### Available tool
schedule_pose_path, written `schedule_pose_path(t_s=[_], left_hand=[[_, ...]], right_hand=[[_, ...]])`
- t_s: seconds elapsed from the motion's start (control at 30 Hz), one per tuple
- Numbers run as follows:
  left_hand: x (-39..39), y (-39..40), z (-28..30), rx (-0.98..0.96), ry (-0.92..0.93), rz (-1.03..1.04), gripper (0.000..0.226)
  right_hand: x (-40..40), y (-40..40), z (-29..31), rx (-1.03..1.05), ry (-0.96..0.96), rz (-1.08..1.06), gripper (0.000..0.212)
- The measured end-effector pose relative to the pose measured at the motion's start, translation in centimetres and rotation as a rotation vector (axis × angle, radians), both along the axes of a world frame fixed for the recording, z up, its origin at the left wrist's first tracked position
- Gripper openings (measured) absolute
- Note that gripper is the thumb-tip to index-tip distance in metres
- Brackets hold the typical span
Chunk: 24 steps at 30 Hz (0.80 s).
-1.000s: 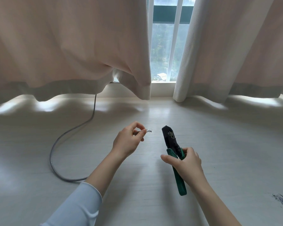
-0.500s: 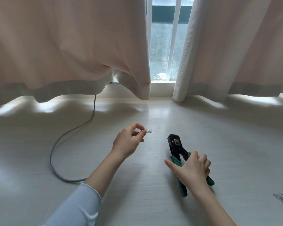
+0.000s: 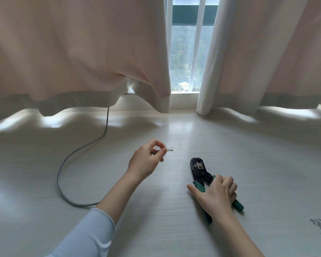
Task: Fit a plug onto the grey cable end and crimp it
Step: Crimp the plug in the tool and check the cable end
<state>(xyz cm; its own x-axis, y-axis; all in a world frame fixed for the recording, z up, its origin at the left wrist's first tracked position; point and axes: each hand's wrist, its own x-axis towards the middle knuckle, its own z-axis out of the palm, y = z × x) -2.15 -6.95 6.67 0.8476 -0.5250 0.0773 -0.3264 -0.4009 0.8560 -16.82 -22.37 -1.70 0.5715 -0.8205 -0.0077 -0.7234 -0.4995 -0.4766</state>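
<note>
1. Our left hand is raised over the middle of the worktop, thumb and forefinger pinched on the grey cable just behind the clear plug, which sticks out to the right.
2. The cable loops left across the worktop and runs up under the curtain at the far edge.
3. Our right hand lies on the crimping tool, fingers curled over its green handles, thumb spread out to the left; the tool rests flat, black head pointing toward the far edge.
4. Bare worktop separates plug and tool head; they are near but apart.
5. A patch of dark scraps sits near the right edge, well clear of both hands.
</note>
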Motion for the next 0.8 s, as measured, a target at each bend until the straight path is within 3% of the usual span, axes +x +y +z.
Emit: schedule_pose_path(t_s=[0.57,0.8], left_hand=[[-0.2,0.3,0.0,-0.026,0.015,-0.03,0.012],[-0.2,0.5,-0.2,-0.034,0.015,-0.048,0.01]], right_hand=[[0.0,0.2,0.2,-0.079,0.04,0.038,0.074],[1.9,0.6,3.8,-0.053,-0.357,0.199,0.053]])
